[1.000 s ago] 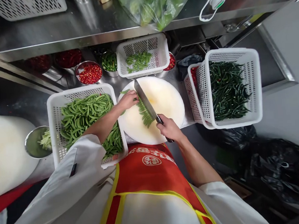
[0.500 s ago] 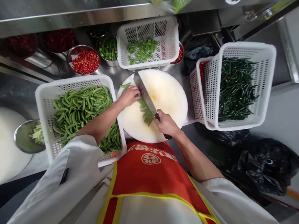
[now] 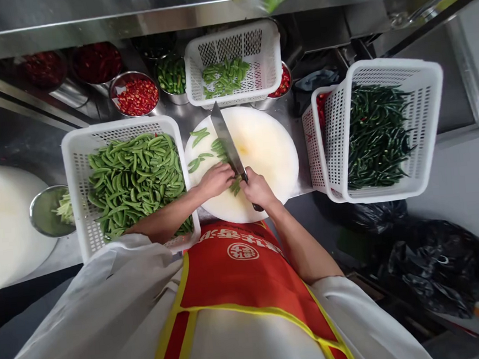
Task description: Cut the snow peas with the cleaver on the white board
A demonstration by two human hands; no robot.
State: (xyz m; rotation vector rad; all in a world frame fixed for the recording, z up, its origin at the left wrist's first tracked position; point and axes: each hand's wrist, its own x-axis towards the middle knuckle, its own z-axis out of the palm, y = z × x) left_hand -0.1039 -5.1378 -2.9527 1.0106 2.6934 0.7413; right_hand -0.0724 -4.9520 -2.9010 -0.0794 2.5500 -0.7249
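The right hand [image 3: 259,192] is wrapped round the handle of a broad steel knife with a black handle [image 3: 228,141]; a grip this close to the blade probably gives firm control. The knife slants across a round white cutting board [image 3: 272,149], its tip pointing far and left. The left hand [image 3: 217,179] rests bent beside the blade with its fingers curled, likely to keep the fingertips clear of the edge; I cannot tell whether it pinches anything. Slim green pods [image 3: 199,135] lie on the board's left side, some close along the blade.

More pods fill a white perforated plastic basket [image 3: 82,181] just left of the board, seemingly within easy left-hand reach. A smaller white plastic basket [image 3: 235,98] with short green pieces [image 3: 227,75] stands on the far side, leaving the near edge of the steel tabletop [image 3: 302,166] to the arms.
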